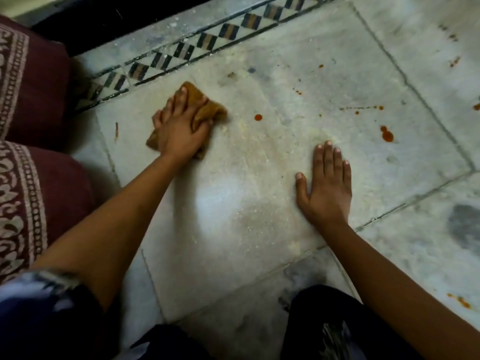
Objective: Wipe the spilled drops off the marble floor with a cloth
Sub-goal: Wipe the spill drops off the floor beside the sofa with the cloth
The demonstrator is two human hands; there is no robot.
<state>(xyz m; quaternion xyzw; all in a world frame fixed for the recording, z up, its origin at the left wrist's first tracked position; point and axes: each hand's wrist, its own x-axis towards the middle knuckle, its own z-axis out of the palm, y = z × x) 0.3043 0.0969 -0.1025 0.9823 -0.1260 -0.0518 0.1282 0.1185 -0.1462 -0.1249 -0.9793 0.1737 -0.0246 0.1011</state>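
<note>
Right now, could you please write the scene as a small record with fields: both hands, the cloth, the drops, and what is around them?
left hand: holds the brown cloth down on the marble floor
right hand: flat on the marble floor, fingers straight, holding nothing
drops: red-orange, several not yet wiped, all to the right of the cloth; the nearest lies close beside it
checkered strip: inlaid border beyond the cloth
cushions: maroon, patterned, at the left edge
</note>
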